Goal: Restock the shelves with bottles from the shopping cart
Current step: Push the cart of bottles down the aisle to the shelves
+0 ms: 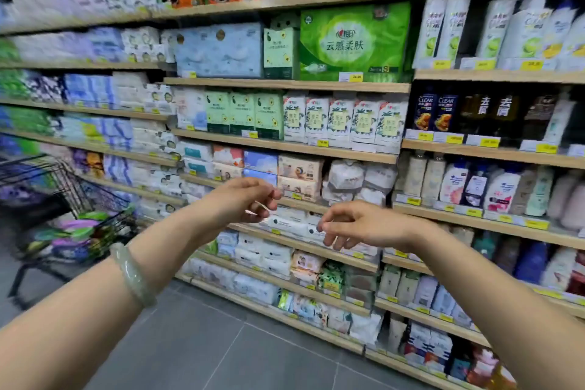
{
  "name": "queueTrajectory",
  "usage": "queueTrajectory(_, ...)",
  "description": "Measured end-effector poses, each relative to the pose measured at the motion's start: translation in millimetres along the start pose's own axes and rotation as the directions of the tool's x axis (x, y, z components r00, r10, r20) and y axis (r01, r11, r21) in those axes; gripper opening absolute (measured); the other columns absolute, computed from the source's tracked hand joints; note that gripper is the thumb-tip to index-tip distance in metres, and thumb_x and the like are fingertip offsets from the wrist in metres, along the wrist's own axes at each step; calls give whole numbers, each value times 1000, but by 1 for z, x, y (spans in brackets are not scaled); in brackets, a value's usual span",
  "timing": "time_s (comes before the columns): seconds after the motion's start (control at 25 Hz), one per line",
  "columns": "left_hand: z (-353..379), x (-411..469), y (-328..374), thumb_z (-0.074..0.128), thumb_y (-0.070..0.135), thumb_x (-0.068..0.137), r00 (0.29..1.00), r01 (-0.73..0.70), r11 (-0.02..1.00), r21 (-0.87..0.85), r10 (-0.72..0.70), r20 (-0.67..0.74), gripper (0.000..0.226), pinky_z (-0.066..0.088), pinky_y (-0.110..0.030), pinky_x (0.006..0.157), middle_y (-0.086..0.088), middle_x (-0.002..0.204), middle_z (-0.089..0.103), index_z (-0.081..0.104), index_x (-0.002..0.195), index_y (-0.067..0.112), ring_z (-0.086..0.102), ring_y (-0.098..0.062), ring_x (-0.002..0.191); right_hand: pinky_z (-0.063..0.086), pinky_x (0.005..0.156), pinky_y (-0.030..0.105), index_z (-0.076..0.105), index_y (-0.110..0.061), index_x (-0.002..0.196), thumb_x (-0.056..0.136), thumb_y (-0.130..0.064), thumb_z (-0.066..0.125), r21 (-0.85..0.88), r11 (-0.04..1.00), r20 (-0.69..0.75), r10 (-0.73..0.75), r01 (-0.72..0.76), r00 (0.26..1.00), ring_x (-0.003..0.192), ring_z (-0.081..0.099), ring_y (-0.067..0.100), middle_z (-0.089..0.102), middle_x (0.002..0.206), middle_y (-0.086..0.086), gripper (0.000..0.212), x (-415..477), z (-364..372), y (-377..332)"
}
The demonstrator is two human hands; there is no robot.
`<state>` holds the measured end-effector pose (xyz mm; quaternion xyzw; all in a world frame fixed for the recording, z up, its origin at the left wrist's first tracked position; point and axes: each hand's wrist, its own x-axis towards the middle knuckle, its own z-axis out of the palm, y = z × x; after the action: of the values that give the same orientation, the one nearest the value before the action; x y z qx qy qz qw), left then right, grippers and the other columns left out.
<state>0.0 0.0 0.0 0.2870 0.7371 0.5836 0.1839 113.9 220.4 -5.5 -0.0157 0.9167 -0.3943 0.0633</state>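
My left hand is raised in front of the tissue shelves, fingers loosely curled and apart, with nothing in it; a pale green bangle sits on that wrist. My right hand hangs beside it, palm down, fingers spread and empty. The black wire shopping cart stands at the left, well away from both hands, with purple, green and blue bottles lying in its basket. Shampoo bottles fill the shelf bay on the right.
Wooden shelves packed with tissue and wipe packs run across the middle and left. A green tissue pack sits high up. Grey tiled floor lies between me and the shelves.
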Motion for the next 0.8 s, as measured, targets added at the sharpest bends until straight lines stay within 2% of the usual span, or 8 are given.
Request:
queueTrajectory(0.12,-71,-2,-27,45,21,100,993,90,991,-96,-96,-66,22,48,-24,71,2,73,64,64,96,10,55,-11,64,52,77,27,62,-9,110,97,-30,54,143,990,-36,10,-4,999,78,65,8,71,96,5,26,65,25,-18)
queueTrajectory(0.24,-156,-9,-52,44,22,100,969,169,974,-151,-193,-155,22,48,-21,65,3,73,61,62,96,11,54,-10,62,52,79,31,64,-7,105,97,-25,55,292,956,-81,-4,27,997,74,64,11,71,89,4,22,139,62,-46)
queueTrajectory(0.36,-230,-17,-75,43,23,99,926,215,942,-259,-280,-251,23,43,-23,65,5,65,60,62,89,14,51,-11,61,53,85,37,65,-6,101,98,-19,52,462,885,-112,-6,57,994,75,64,17,69,84,6,18,207,96,-74)
queueTrajectory(0.44,-264,-20,-89,42,24,99,900,246,931,-269,-323,-292,24,42,-21,62,6,64,59,60,85,16,51,-10,59,53,86,39,66,-7,97,98,-17,52,579,813,-120,14,58,993,74,64,19,69,83,7,17,242,114,-84)
queueTrajectory(0.6,-334,-17,-126,43,24,99,829,294,911,-288,-393,-397,22,47,-15,50,7,64,59,61,88,16,53,-7,55,52,74,32,65,-10,90,98,-17,50,756,654,-51,101,-28,994,68,61,17,68,73,3,19,329,159,-104)
queueTrajectory(0.72,-379,-8,-155,45,25,97,786,315,894,-318,-433,-441,21,47,-16,51,7,66,60,62,88,18,55,-6,55,48,69,29,64,-12,85,98,-18,49,796,593,15,178,-119,984,66,58,15,67,63,0,21,396,183,-112)
queueTrajectory(0.8,-410,1,-172,45,25,98,755,317,891,-323,-444,-483,23,49,-16,54,6,68,61,64,89,17,55,-6,56,51,63,26,63,-13,85,98,-20,49,802,574,56,207,-167,977,63,58,13,67,60,-3,21,445,193,-116)
